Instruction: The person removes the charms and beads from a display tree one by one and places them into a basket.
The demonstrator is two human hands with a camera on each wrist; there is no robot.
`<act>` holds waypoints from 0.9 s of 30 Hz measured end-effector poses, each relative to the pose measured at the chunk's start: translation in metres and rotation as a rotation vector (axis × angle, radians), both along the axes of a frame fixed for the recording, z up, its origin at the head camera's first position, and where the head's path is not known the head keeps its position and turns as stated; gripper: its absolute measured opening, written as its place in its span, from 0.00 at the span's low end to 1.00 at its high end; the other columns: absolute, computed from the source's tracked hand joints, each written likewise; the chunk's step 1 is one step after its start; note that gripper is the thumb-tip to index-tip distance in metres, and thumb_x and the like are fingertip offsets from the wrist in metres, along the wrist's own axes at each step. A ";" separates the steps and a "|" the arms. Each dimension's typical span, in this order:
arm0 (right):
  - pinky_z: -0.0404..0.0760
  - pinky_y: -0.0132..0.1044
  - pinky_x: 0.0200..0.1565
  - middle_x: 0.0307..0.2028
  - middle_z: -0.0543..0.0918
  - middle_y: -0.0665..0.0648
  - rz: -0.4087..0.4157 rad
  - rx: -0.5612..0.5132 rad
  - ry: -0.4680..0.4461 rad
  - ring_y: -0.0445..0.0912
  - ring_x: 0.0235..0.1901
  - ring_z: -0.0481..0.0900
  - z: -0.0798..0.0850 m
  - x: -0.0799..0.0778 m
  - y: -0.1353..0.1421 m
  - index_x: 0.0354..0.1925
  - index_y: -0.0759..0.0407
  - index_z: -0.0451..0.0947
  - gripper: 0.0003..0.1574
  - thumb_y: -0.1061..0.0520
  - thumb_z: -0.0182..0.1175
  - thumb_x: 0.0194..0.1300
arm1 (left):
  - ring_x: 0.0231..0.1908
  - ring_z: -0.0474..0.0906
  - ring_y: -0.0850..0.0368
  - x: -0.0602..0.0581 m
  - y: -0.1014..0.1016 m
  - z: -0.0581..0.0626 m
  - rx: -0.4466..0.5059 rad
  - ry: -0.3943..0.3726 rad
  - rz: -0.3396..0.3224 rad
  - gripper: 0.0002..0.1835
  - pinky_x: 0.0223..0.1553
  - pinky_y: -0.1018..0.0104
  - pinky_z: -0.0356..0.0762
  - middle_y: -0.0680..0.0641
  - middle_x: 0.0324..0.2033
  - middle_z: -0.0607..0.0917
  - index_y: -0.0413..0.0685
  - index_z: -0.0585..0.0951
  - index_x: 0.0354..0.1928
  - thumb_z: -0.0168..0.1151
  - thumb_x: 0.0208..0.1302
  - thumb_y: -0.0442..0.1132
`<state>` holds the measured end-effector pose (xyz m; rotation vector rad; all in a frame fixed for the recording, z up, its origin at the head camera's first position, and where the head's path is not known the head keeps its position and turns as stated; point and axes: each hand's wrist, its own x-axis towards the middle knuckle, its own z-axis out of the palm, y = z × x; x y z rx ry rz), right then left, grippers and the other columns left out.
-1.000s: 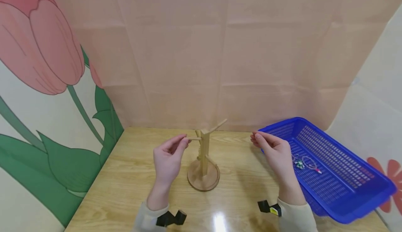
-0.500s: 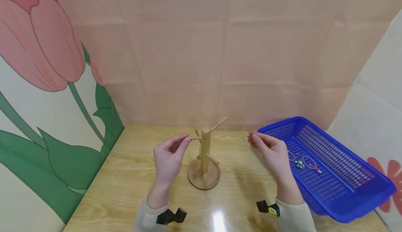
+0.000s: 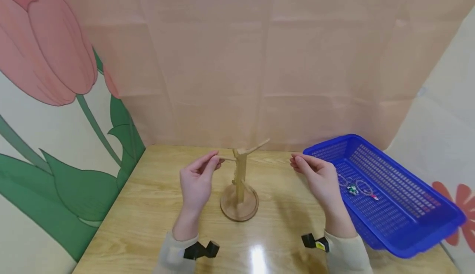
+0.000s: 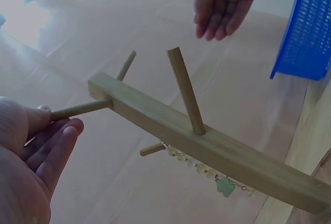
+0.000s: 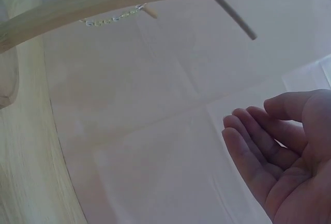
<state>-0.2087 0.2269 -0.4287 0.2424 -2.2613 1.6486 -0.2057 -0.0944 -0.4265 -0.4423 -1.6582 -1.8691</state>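
A wooden peg stand (image 3: 240, 177) with a round base stands upright on the table, slim pegs sticking out of its post. My left hand (image 3: 196, 181) pinches the end of an upper peg (image 4: 83, 109) between thumb and fingers. On a lower peg hangs a beaded bracelet (image 4: 199, 167) with a green charm (image 4: 225, 187), behind the post. My right hand (image 3: 319, 179) hovers to the right of the stand, near the basket's edge. Its fingers are loosely bent, and the right wrist view shows nothing in them.
A blue plastic basket (image 3: 393, 220) sits at the right of the wooden table (image 3: 148, 224). Inside lie bracelets (image 3: 365, 187), one with a pink-and-white charm. A pinkish cloth (image 3: 222, 59) hangs behind the table, and a tulip-painted wall (image 3: 48, 134) stands at the left.
The stand has turned slightly, with its lower front peg pointing less to the right. My left hand, on the peg, has shifted a little left; my right hand has drifted slightly left.
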 end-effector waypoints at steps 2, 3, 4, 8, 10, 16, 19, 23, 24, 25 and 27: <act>0.88 0.32 0.49 0.50 0.90 0.67 0.009 -0.004 -0.003 0.40 0.46 0.90 0.001 -0.001 0.000 0.59 0.70 0.84 0.24 0.50 0.60 0.83 | 0.38 0.92 0.55 -0.004 0.000 0.001 0.029 -0.032 -0.018 0.09 0.44 0.60 0.90 0.34 0.38 0.92 0.30 0.89 0.50 0.69 0.73 0.28; 0.88 0.32 0.49 0.51 0.90 0.68 0.013 0.001 -0.003 0.39 0.46 0.90 0.001 -0.002 0.000 0.60 0.70 0.84 0.25 0.50 0.60 0.83 | 0.38 0.92 0.56 -0.006 0.001 0.001 0.042 -0.047 -0.027 0.09 0.44 0.60 0.90 0.34 0.39 0.92 0.31 0.89 0.51 0.68 0.73 0.29; 0.88 0.32 0.49 0.51 0.89 0.68 0.019 0.000 -0.006 0.39 0.46 0.90 0.000 -0.003 -0.001 0.60 0.71 0.84 0.25 0.50 0.60 0.83 | 0.38 0.92 0.55 -0.007 0.001 0.002 0.055 -0.061 -0.035 0.10 0.45 0.59 0.90 0.34 0.39 0.92 0.31 0.89 0.51 0.68 0.74 0.30; 0.87 0.31 0.50 0.51 0.89 0.68 0.040 0.011 -0.025 0.40 0.47 0.90 -0.001 -0.004 -0.005 0.60 0.71 0.84 0.25 0.50 0.61 0.83 | 0.39 0.92 0.54 -0.014 0.003 0.003 0.095 -0.100 -0.067 0.11 0.46 0.57 0.90 0.32 0.40 0.91 0.32 0.88 0.53 0.68 0.74 0.31; 0.87 0.31 0.50 0.51 0.90 0.67 0.048 0.012 -0.035 0.41 0.47 0.90 -0.002 -0.005 -0.007 0.60 0.70 0.84 0.24 0.50 0.61 0.82 | 0.39 0.92 0.54 -0.015 0.003 0.004 0.098 -0.108 -0.082 0.11 0.46 0.57 0.90 0.32 0.40 0.91 0.31 0.88 0.53 0.68 0.75 0.30; 0.89 0.36 0.50 0.49 0.91 0.66 0.086 0.026 -0.051 0.47 0.47 0.91 0.000 -0.005 -0.015 0.58 0.68 0.86 0.21 0.52 0.63 0.81 | 0.38 0.92 0.54 -0.020 0.003 0.006 0.092 -0.133 -0.106 0.11 0.46 0.56 0.90 0.32 0.40 0.91 0.30 0.88 0.53 0.67 0.75 0.30; 0.89 0.35 0.49 0.48 0.91 0.63 0.113 0.063 -0.061 0.47 0.46 0.91 0.002 -0.006 -0.020 0.57 0.64 0.88 0.20 0.51 0.64 0.80 | 0.38 0.92 0.55 -0.024 0.003 0.008 0.116 -0.156 -0.111 0.11 0.46 0.58 0.90 0.30 0.41 0.90 0.29 0.87 0.54 0.67 0.75 0.29; 0.90 0.36 0.49 0.47 0.92 0.60 0.149 0.083 -0.074 0.48 0.45 0.91 0.002 -0.008 -0.028 0.56 0.62 0.89 0.19 0.49 0.65 0.80 | 0.38 0.92 0.57 -0.027 0.004 0.009 0.162 -0.164 -0.106 0.12 0.45 0.60 0.90 0.24 0.44 0.88 0.27 0.86 0.55 0.67 0.74 0.27; 0.90 0.37 0.49 0.47 0.92 0.60 0.157 0.079 -0.075 0.48 0.45 0.91 0.001 -0.008 -0.030 0.55 0.62 0.89 0.19 0.49 0.65 0.80 | 0.37 0.92 0.57 -0.028 0.004 0.009 0.173 -0.161 -0.101 0.12 0.45 0.60 0.90 0.23 0.44 0.87 0.26 0.86 0.55 0.68 0.73 0.26; 0.90 0.38 0.49 0.47 0.92 0.61 0.164 0.074 -0.074 0.48 0.45 0.91 0.001 -0.007 -0.033 0.55 0.63 0.89 0.19 0.50 0.65 0.80 | 0.37 0.92 0.58 -0.028 0.004 0.009 0.181 -0.155 -0.096 0.12 0.45 0.60 0.90 0.22 0.45 0.87 0.25 0.85 0.54 0.68 0.72 0.25; 0.90 0.39 0.48 0.47 0.92 0.63 0.171 0.065 -0.066 0.49 0.45 0.91 -0.001 -0.007 -0.037 0.55 0.64 0.89 0.19 0.51 0.65 0.79 | 0.37 0.92 0.58 -0.029 0.005 0.008 0.188 -0.143 -0.083 0.12 0.44 0.61 0.90 0.22 0.45 0.86 0.25 0.85 0.54 0.69 0.71 0.24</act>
